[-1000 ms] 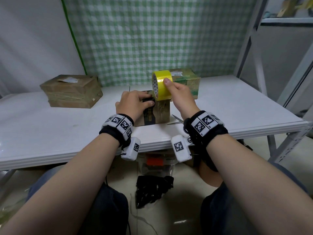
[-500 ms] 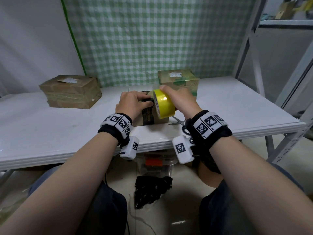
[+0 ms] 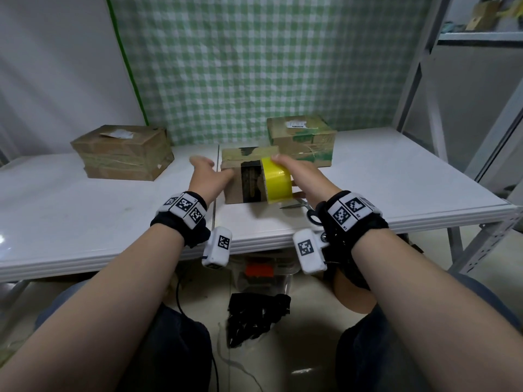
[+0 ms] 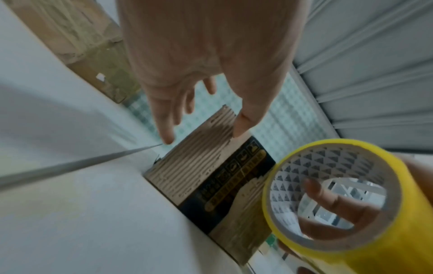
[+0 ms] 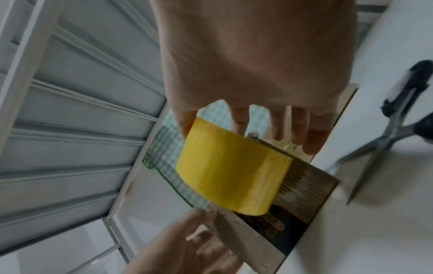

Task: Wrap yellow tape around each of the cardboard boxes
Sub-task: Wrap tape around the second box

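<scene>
Right hand (image 3: pixel 304 176) grips the yellow tape roll (image 3: pixel 276 181), with a finger passed through the core as seen in the left wrist view, and holds it against the near face of the middle cardboard box (image 3: pixel 246 176). Left hand (image 3: pixel 208 176) is spread with fingers straight; its thumb tip lies at the upper left edge of that box, though blur makes firm contact hard to confirm. Positioned between the two hands, the middle box stands on the white table (image 3: pixel 113 216), its near face showing a dark printed band just left of the roll. A second cardboard box (image 3: pixel 123 151) sits well apart to the left, and a third cardboard box (image 3: pixel 302 141) stands just behind and to the right. Scissors (image 3: pixel 305 206) lie on the table beside the right wrist.
</scene>
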A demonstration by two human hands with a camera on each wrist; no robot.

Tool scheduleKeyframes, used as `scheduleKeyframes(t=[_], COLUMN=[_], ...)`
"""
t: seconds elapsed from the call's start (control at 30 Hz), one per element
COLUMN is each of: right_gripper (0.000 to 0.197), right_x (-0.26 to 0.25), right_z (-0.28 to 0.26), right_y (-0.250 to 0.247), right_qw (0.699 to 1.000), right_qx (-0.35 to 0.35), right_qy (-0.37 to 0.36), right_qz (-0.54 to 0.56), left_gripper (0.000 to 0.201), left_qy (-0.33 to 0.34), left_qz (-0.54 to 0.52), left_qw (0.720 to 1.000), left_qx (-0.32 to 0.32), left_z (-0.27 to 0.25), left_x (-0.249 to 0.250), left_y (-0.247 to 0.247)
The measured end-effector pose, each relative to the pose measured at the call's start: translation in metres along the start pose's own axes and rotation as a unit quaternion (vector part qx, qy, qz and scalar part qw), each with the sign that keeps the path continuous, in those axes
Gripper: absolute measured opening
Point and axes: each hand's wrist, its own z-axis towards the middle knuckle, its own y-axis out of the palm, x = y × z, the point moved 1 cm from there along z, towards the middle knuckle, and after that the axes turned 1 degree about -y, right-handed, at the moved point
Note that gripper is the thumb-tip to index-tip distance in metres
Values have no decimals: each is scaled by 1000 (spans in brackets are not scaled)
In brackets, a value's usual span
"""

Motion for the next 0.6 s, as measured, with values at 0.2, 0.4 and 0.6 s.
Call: scheduleKeyframes(t=[0.2, 0.4, 0.6], right_gripper=[96, 80, 73], right_x=[0, -10, -5], right_z=[1, 8, 17], right_y=[6, 1, 3], right_qw=[998, 991, 998], right_qx=[-2, 62, 15], right_qy=[1, -25, -46], right_qz=[59, 114, 50], left_gripper=[19, 33, 41], left_qy=[5, 92, 49], left_qz=[-13, 44, 40], left_qw=[1000, 995, 998], left_qx=[-18, 21, 24], left_z=[-7, -7, -7], left_x=[3, 13, 16], left_y=[1, -9, -12])
